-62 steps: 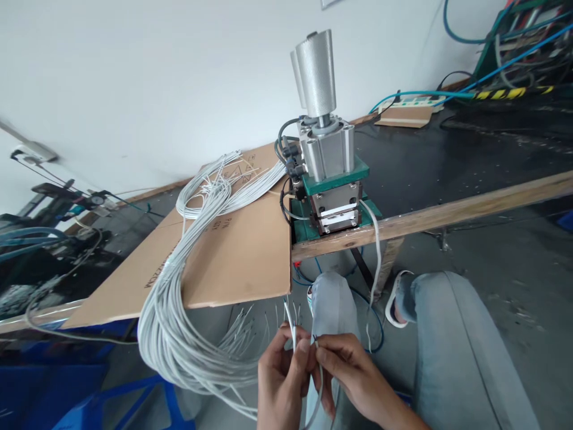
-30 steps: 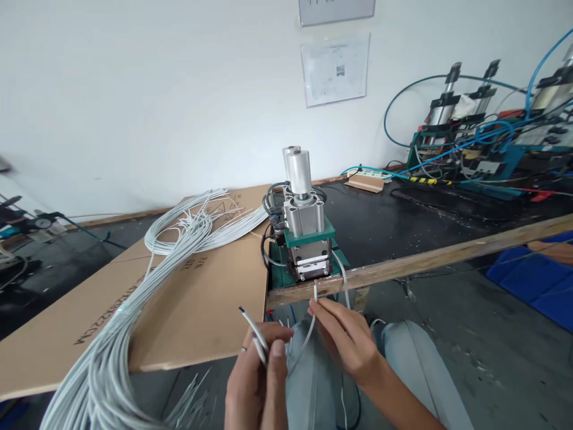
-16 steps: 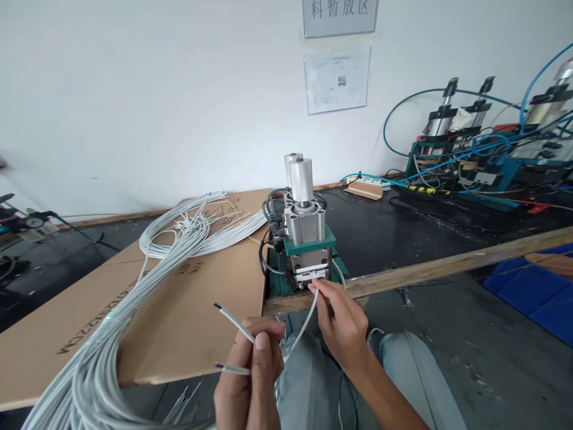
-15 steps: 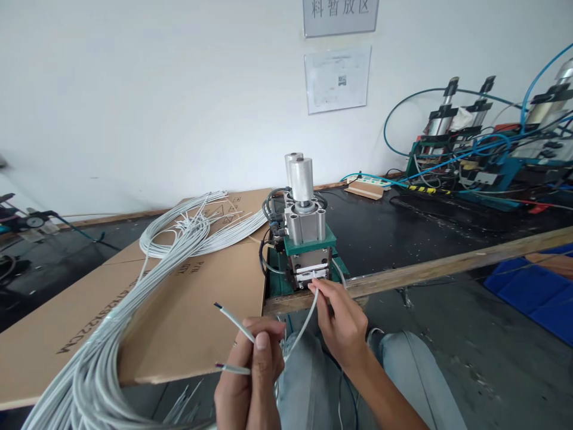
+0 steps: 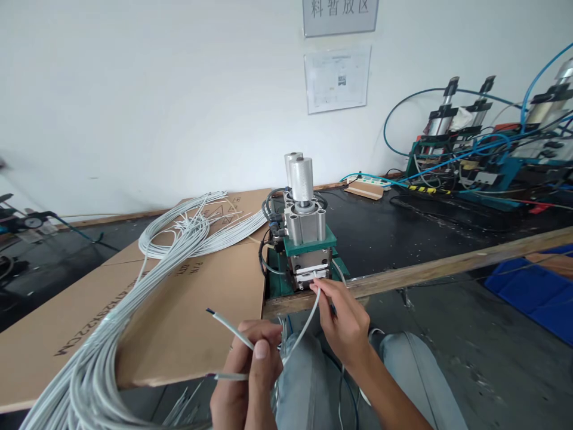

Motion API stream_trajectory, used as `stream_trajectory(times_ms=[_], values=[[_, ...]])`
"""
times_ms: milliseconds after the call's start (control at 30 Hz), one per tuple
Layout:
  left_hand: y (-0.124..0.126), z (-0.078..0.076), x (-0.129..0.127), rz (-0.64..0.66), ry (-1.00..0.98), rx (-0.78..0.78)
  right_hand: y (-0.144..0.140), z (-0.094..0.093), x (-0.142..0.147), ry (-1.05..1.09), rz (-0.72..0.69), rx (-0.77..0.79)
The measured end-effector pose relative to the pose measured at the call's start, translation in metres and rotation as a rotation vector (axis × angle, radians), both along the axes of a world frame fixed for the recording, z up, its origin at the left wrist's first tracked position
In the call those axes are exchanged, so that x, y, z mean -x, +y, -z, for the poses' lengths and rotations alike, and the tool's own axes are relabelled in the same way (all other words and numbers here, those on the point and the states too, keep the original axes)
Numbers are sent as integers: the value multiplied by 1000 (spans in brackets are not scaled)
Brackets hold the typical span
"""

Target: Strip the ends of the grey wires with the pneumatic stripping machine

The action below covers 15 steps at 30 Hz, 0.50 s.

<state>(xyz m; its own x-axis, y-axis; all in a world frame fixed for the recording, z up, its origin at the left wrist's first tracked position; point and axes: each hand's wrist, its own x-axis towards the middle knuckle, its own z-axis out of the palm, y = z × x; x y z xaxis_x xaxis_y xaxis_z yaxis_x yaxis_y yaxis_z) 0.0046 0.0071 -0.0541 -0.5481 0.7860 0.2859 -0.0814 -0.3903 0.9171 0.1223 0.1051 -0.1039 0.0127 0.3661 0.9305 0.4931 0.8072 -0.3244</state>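
Between the thumb and fingers of my left hand (image 5: pixel 253 370) I hold grey cables (image 5: pixel 233 329); two of their ends stick out to the left, the upper one showing dark wire tips. My right hand (image 5: pixel 342 316) pinches another grey cable (image 5: pixel 308 319) close to its end, at the front of a small pneumatic wire-stripping machine (image 5: pixel 308 239). That cable's tip is at the white jaws (image 5: pixel 312 275), partly hidden by my fingers. From there the cable bends down toward my left hand.
A big bundle of grey cables (image 5: pixel 102 340) lies over a cardboard sheet (image 5: pixel 210 322) on the left. More pneumatic machines (image 5: pixel 447 137) with blue hoses stand at right on the black table (image 5: pixel 380 233). Its wooden edge (image 5: pixel 447 261) runs before my knees.
My left hand has shifted slightly left and down, and the cable ends in it moved with it. My right hand stays at the machine's jaws, almost unmoved.
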Motion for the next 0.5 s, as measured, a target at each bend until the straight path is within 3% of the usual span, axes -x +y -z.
stream_trajectory(times_ms=[233,500], values=[[1,2,12,148,-234,-9,0,-3,0,5,6,9],[-9,-8,-1,45,-174,-61,0,-1,0,7,3,-1]])
